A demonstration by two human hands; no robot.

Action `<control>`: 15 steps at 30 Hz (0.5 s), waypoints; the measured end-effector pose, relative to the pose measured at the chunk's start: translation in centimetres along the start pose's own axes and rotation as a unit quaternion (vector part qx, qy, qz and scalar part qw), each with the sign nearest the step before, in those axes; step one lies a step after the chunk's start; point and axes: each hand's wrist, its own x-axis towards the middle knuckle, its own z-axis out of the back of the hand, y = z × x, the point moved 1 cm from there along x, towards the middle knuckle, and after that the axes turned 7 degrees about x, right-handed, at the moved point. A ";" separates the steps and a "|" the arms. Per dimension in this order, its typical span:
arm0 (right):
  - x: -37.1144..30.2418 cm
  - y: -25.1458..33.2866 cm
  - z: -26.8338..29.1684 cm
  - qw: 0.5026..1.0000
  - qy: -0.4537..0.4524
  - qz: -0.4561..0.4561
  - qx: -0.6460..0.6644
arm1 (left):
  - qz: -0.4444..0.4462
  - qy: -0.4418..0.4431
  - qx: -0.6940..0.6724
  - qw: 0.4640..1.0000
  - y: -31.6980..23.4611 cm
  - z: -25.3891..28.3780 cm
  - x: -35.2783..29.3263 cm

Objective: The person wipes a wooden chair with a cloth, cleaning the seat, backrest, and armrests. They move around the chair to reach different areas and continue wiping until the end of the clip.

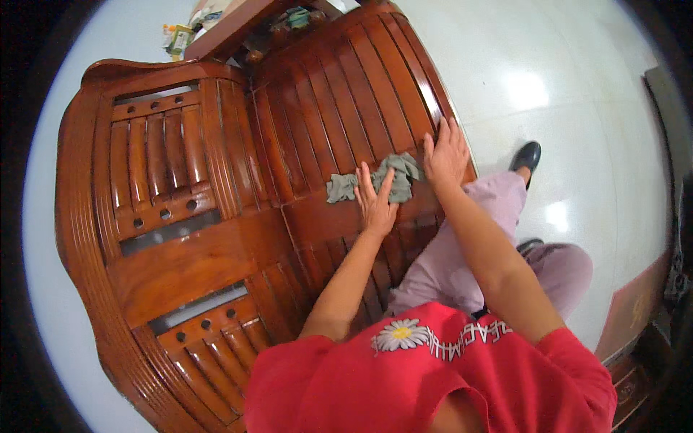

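Observation:
A crumpled grey-green cloth (401, 172) lies on the slatted seat of a glossy reddish-brown wooden bench (325, 101). On top of the cloth rests my left hand (377, 208), fingers spread and pointing away from me, not wrapped round it. My right hand (447, 160) lies with fingers stretched out at the front edge of the seat, just right of the cloth and holding nothing. Both forearms reach forward from red sleeves.
The bench's carved backrest (159, 159) rises on the left. An armrest (231, 32) closes the far end, with small packets (177, 37) beyond it. Pale tiled floor (548, 108) spreads to the right, where my dark shoe (529, 155) stands. A dark wooden piece (629, 386) is at lower right.

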 end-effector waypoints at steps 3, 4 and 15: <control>0.1 -0.2 -0.1 1.000 0.004 0.006 -0.012 | 0.021 -0.013 0.000 1.000 1.5 1.0 9.8; 0.1 0.0 0.1 1.000 0.009 0.007 -0.012 | 0.024 -0.018 0.009 1.000 2.5 1.4 13.3; -0.2 0.1 0.2 0.995 0.042 0.022 -0.086 | 0.176 0.025 0.066 0.982 11.2 2.6 43.5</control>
